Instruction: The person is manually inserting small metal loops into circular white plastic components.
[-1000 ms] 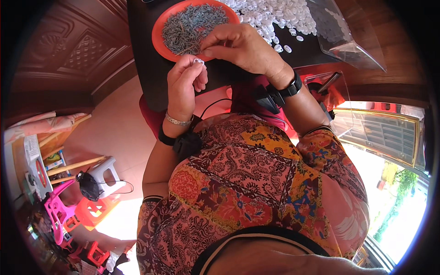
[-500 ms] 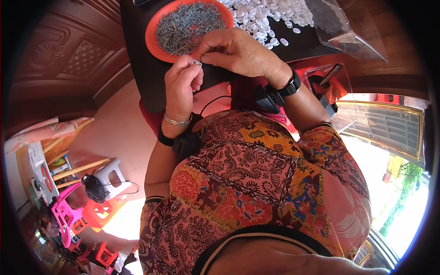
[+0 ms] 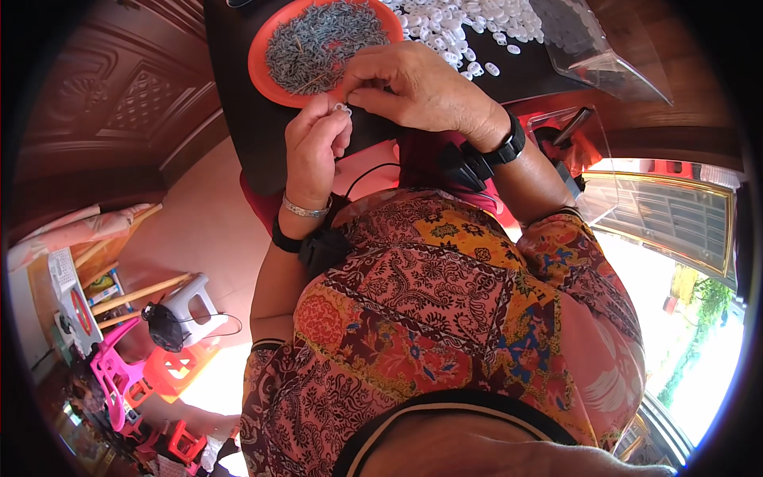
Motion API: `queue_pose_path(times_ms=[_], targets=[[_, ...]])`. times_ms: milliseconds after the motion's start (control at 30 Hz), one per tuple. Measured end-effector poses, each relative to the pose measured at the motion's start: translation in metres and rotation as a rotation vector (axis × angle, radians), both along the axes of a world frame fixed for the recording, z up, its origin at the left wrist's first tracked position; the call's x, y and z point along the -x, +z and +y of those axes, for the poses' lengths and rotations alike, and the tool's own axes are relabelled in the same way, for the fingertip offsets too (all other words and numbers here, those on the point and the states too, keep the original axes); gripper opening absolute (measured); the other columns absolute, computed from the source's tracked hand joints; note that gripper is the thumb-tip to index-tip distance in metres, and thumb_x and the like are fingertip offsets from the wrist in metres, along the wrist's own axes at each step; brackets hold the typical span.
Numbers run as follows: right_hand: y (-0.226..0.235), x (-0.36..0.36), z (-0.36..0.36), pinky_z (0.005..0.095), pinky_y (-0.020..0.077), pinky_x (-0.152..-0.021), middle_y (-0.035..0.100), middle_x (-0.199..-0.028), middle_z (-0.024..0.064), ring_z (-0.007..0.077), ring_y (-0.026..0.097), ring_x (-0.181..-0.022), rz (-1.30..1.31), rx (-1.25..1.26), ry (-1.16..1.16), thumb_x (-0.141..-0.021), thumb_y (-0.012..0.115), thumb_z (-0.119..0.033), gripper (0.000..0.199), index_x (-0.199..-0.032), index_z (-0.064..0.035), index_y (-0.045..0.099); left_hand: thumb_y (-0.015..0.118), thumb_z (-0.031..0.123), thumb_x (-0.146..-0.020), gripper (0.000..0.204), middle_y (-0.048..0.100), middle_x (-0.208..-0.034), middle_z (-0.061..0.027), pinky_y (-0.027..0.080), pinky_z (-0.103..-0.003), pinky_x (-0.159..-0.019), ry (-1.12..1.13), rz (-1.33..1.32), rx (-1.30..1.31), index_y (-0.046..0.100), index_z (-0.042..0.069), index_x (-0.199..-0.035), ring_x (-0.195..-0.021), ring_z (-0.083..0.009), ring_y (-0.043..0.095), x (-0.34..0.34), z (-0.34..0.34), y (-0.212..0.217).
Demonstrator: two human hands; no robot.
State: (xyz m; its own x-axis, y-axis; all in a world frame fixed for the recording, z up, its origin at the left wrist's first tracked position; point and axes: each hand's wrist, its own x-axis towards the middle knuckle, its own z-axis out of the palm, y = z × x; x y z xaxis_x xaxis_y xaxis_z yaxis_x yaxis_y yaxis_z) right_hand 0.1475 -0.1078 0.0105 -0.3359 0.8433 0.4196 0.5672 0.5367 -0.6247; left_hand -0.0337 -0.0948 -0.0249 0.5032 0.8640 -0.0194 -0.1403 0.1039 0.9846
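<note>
My left hand point(image 3: 314, 141) pinches a small white plastic piece point(image 3: 342, 109) between thumb and fingers. Just right of it, my right hand point(image 3: 417, 86) is closed in a pinch, its fingertips close to the white piece. Whatever those fingertips hold is too small and too covered to make out. Beyond both hands lies a round orange plate point(image 3: 259, 70) heaped with small grey screw-like pieces point(image 3: 318, 44). To its right, many loose white oval plastic pieces point(image 3: 453, 32) like the held one are spread on the dark table point(image 3: 246, 135).
A clear plastic box point(image 3: 592, 71) stands at the table's right side, beside the white pieces. Below the table edge on the right is another clear container point(image 3: 584, 143) with red inside. Plastic stools, a grey one point(image 3: 195, 310) among them, stand on the floor at left.
Both hands keep almost the same pose over the table edge, with the white piece still in the left. The view has shifted very slightly.
</note>
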Motion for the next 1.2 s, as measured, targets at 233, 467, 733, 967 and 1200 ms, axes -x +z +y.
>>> queue_pose_path(times_ms=[233, 467, 733, 967, 1200], targets=[[0.001, -0.002, -0.001, 0.0381, 0.0484, -0.063, 0.063, -0.080, 0.0110, 0.0302, 0.062, -0.073, -0.029, -0.001, 0.015, -0.076, 0.059, -0.015, 0.012, -0.083, -0.0062, 0.064, 0.048, 0.011, -0.085, 0.015, 0.043, -0.059, 0.0019, 0.028, -0.021, -0.048, 0.001, 0.017, 0.001, 0.048, 0.004, -0.072, -0.052, -0.0048, 0.035, 0.000, 0.001, 0.001], [-0.002, 0.000, 0.000, 0.0380, 0.0489, -0.065, 0.063, -0.081, 0.0110, 0.0300, 0.062, -0.074, -0.035, 0.008, 0.013, -0.077, 0.059, -0.016, 0.013, -0.085, -0.0068, 0.064, 0.046, 0.013, -0.087, 0.017, 0.043, -0.059, 0.0020, 0.027, -0.021, -0.049, -0.033, 0.027, -0.017, 0.048, 0.004, -0.073, -0.052, -0.0049, 0.035, 0.001, 0.001, 0.000], [-0.005, -0.001, 0.000, 0.0383, 0.0491, -0.065, 0.063, -0.080, 0.0118, 0.0307, 0.062, -0.075, -0.005, 0.022, 0.034, -0.079, 0.058, -0.015, 0.013, -0.086, -0.0062, 0.064, 0.044, 0.015, -0.089, 0.018, 0.043, -0.060, 0.0024, 0.027, -0.020, -0.050, -0.049, 0.066, -0.020, 0.048, 0.006, -0.074, -0.053, -0.0046, 0.035, 0.001, 0.000, 0.003], [-0.005, 0.000, -0.001, 0.0350, 0.0467, -0.066, 0.060, -0.081, 0.0116, 0.0294, 0.060, -0.076, -0.020, 0.070, 0.063, -0.082, 0.059, -0.008, 0.010, -0.089, -0.0010, 0.060, 0.045, 0.016, -0.089, 0.018, 0.043, -0.061, 0.0029, 0.027, -0.020, -0.051, -0.060, 0.089, -0.042, 0.048, 0.006, -0.074, -0.054, -0.0044, 0.035, 0.001, 0.001, 0.000], [-0.005, -0.001, -0.005, 0.0370, 0.0470, -0.064, 0.060, -0.078, 0.0123, 0.0312, 0.060, -0.073, -0.035, 0.060, 0.034, -0.080, 0.059, -0.009, 0.011, -0.087, -0.0013, 0.061, 0.047, 0.019, -0.089, 0.017, 0.043, -0.064, 0.0038, 0.027, -0.019, -0.050, -0.053, 0.134, -0.108, 0.054, 0.004, -0.082, -0.056, -0.0034, 0.035, -0.002, 0.000, -0.003]])
